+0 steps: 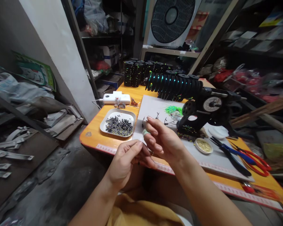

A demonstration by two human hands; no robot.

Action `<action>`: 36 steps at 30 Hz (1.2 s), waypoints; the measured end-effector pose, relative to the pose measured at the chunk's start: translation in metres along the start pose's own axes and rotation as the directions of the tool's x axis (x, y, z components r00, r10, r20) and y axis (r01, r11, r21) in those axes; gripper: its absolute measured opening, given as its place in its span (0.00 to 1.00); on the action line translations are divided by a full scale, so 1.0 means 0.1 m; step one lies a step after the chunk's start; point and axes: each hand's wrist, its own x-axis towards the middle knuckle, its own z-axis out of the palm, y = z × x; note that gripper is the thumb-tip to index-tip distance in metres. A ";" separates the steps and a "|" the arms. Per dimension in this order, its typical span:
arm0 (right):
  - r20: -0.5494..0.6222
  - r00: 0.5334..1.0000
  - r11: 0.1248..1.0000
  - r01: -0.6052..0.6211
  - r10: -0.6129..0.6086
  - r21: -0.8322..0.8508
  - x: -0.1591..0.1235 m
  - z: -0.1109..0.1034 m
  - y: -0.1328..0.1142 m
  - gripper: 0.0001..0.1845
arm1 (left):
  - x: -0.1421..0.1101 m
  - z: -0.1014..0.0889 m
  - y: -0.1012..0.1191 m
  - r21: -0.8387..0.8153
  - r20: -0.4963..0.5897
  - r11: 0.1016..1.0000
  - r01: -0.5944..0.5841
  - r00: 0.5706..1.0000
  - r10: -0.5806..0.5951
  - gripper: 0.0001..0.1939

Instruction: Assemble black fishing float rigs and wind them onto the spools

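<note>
- Cluttered storeroom shelves (122, 36) are surrounding an orange desk (91, 139).
- Nearest, yellow cloth (141, 213) is covering the person's lap.
- Left hand (124, 160) is hovering at the desk's near edge, its thumb pressing toward bent fingers; whether they are pinching anything small, I cannot tell.
- Right hand (167, 141) is hanging just beside it and slightly higher, its fingers curling loosely, a pale band (145, 132) circling one; whether they are gripping anything, I cannot tell.
- Pliers (231, 155) with a blue and a black handle are lying right of the hands, beside a red-handled tool (261, 166).
- Small dish (204, 153) is holding golden beads (204, 145) on a grey board (151, 102).
- White tray (103, 123) is sitting just left of the board, holding many dark bits (119, 125).
- Black pieces (165, 121) are resting on the board just beyond the right hand.
- Green strands (173, 110) are lying behind them, near a black machine (198, 113) that is carrying a row of discs (174, 84).
- Power strip (108, 99) is lying behind the tray.
- Black spools (132, 73) are standing at the far end, before a fan (172, 18).
</note>
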 end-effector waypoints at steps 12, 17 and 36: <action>-0.106 0.993 0.998 0.046 -0.041 0.047 0.02 0.09 0.08 0.23 | -0.09 0.04 -0.08 -0.087 -0.046 0.996 -0.008 0.999 0.004 0.13; -0.127 0.990 0.997 0.066 -0.061 0.038 0.01 0.09 0.09 0.23 | -0.16 0.01 -0.13 -0.143 -0.047 0.990 0.023 0.998 -0.030 0.14; -0.061 0.993 0.995 0.104 -0.104 -0.011 0.07 0.06 0.17 0.23 | -0.35 -0.03 -0.18 -0.238 -0.095 0.961 0.140 0.982 -0.166 0.13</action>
